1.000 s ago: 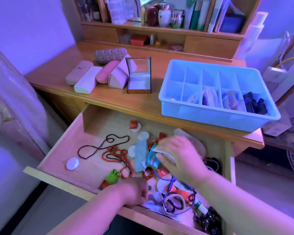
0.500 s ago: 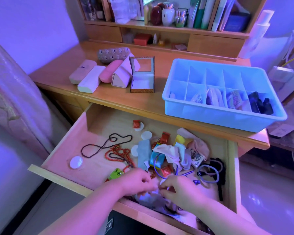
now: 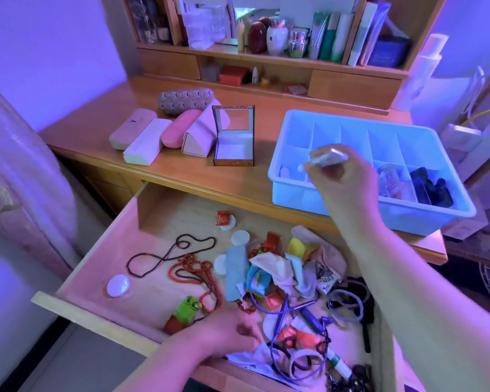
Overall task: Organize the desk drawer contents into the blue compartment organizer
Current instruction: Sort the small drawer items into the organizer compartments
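Now lifting out of the drawer (image 3: 102, 250): right hand (image 3: 343, 179) pinching a small white tube (image 3: 327, 159) over the blue organizer's (image 3: 374, 213) front-left compartments. Left hand (image 3: 227, 332) rummaging below, fingers loosely curled, apparently gripping nothing.

Right hand (image 3: 343, 176) raised, fingers pinching, left hand (image 3: 232, 332) low, fingers curled

The right hand (image 3: 344, 182) pinches a small white tube (image 3: 327, 159) above the front compartments of the blue organizer (image 3: 379, 219) on the surface (image 3: 181, 176). The left hand (image 3: 232, 332) rests low in the open drawer (image 3: 96, 315) among bead necklaces (image 3: 193, 273), cloths and cords.
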Tool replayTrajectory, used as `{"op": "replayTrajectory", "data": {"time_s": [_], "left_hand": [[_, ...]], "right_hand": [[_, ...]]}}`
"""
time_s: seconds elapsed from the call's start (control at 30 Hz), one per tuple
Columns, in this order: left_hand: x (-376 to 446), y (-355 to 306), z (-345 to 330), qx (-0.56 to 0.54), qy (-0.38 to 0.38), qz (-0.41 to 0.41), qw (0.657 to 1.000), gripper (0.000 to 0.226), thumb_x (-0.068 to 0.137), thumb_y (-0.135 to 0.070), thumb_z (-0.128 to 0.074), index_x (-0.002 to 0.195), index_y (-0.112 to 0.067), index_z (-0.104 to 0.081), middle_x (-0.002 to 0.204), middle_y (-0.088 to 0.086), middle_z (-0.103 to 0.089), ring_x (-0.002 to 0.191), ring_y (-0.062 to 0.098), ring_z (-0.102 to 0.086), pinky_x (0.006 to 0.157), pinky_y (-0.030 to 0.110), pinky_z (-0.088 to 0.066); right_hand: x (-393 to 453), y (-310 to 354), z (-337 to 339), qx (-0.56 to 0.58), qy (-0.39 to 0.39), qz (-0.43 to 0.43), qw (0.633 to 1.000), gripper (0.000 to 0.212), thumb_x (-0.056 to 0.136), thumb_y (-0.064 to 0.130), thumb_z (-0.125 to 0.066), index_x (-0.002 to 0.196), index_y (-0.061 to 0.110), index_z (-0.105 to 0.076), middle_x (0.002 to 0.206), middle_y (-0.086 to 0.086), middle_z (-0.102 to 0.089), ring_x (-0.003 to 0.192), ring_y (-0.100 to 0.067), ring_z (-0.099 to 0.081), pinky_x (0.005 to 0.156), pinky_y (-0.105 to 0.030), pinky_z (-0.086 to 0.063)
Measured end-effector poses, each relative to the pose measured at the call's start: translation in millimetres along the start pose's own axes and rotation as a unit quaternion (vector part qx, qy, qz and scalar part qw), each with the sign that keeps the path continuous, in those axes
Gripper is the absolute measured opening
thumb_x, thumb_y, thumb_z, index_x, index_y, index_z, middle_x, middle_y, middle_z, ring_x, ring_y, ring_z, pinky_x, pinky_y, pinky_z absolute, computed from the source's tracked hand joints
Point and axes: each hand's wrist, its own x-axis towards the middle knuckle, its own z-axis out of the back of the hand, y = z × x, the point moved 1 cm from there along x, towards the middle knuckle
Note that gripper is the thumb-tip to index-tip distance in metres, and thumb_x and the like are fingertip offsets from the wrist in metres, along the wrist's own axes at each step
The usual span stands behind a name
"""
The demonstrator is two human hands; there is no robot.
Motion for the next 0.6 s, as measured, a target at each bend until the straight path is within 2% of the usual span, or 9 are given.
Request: {"op": "replayTrajectory", "data": {"time_s": [0.07,0.13,0.2,0.27,0.3,0.37,0.4,0.5,0.6], "left_hand": [[2.0,3.1,-3.3,0.017,0.030,-0.004,0.999,0.027,0.079,-0.019,-0.063,0.104,-0.028,-0.071,0.099,-0.012,-0.070,0.093,0.002,-0.063,0.081,0.010,-0.046],[2.9,6.0,-5.4,0.052,0.023,0.001,0.998,0.032,0.079,-0.016,-0.060,0.106,-0.031,-0.069,0.117,-0.010,-0.066,0.108,0.006,-0.060,0.096,0.021,-0.045],[4.8,9.9,-5.2,0.087,-0.023,0.011,0.996,0.035,0.082,-0.013,-0.053,0.109,-0.031,-0.067,0.126,-0.008,-0.058,0.115,0.008,-0.054,0.101,0.021,-0.040],[6.0,11.0,-2.6,0.112,-0.085,0.014,0.990,0.032,0.085,-0.010,-0.049,0.109,-0.024,-0.066,0.119,-0.005,-0.055,0.109,0.010,-0.053,0.090,0.011,-0.036],[6.0,10.1,-1.3,0.114,-0.106,0.015,0.988,0.030,0.086,-0.010,-0.049,0.107,-0.022,-0.065,0.114,-0.004,-0.055,0.103,0.011,-0.053,0.082,0.010,-0.034],[5.2,6.9,-0.9,0.106,-0.100,0.010,0.989,0.022,0.083,-0.016,-0.055,0.100,-0.022,-0.067,0.105,-0.005,-0.059,0.088,0.010,-0.054,0.074,0.012,-0.037],[4.7,4.7,-3.1,0.094,-0.076,0.006,0.993,0.016,0.081,-0.020,-0.058,0.094,-0.022,-0.069,0.101,-0.005,-0.063,0.085,0.010,-0.057,0.073,0.014,-0.041],[6.8,-5.1,-12.9,0.094,0.032,0.010,0.995,0.015,0.078,-0.025,-0.068,0.093,-0.024,-0.068,0.099,-0.007,-0.069,0.094,0.014,-0.064,0.071,0.015,-0.043],[17.6,-14.7,-22.7,0.214,0.074,0.025,0.974,0.032,0.080,-0.035,-0.069,0.108,-0.021,-0.062,0.108,-0.001,-0.065,0.099,0.019,-0.061,0.074,0.021,-0.042]], "right_hand": [[24.3,-2.1,-8.4,-0.085,0.032,0.007,0.996,0.007,0.082,0.021,-0.065,0.086,0.026,-0.066,0.087,0.002,-0.066,0.070,-0.008,-0.058,0.055,-0.010,-0.039],[35.4,-9.3,-22.1,-0.195,0.156,0.019,0.968,0.014,0.090,0.032,-0.056,0.081,0.025,-0.064,0.087,0.002,-0.058,0.075,-0.015,-0.055,0.054,-0.013,-0.038],[35.6,-15.5,-33.8,-0.347,0.277,0.040,0.895,0.046,0.094,0.051,-0.037,0.071,0.020,-0.061,0.089,-0.001,-0.056,0.089,-0.024,-0.054,0.078,-0.028,-0.041],[31.9,-17.5,-38.1,-0.448,0.310,0.068,0.836,0.064,0.091,0.064,-0.019,0.071,0.021,-0.062,0.101,-0.002,-0.059,0.110,-0.023,-0.050,0.102,-0.045,-0.027],[30.4,-19.6,-37.5,-0.457,0.304,0.088,0.831,0.065,0.090,0.066,-0.017,0.081,0.024,-0.066,0.113,-0.003,-0.059,0.121,-0.022,-0.044,0.108,-0.048,-0.020],[20.8,-21.3,-30.7,-0.397,0.246,0.140,0.873,0.058,0.092,0.062,-0.029,0.118,0.022,-0.062,0.137,-0.003,-0.050,0.135,-0.021,-0.034,0.114,-0.046,-0.011],[10.8,-21.7,-25.4,-0.350,0.204,0.178,0.897,0.054,0.092,0.057,-0.038,0.123,0.019,-0.060,0.137,-0.004,-0.051,0.134,-0.023,-0.037,0.114,-0.045,-0.013],[-31.2,-25.6,-13.3,-0.255,0.135,0.281,0.915,0.038,0.089,0.040,-0.053,0.110,0.012,-0.067,0.118,-0.006,-0.064,0.116,-0.027,-0.054,0.109,-0.046,-0.027],[-82.4,-40.7,-9.5,-0.223,0.196,0.298,0.907,0.031,0.088,0.036,-0.054,0.102,0.013,-0.070,0.107,-0.003,-0.068,0.104,-0.024,-0.059,0.101,-0.043,-0.037]]}}
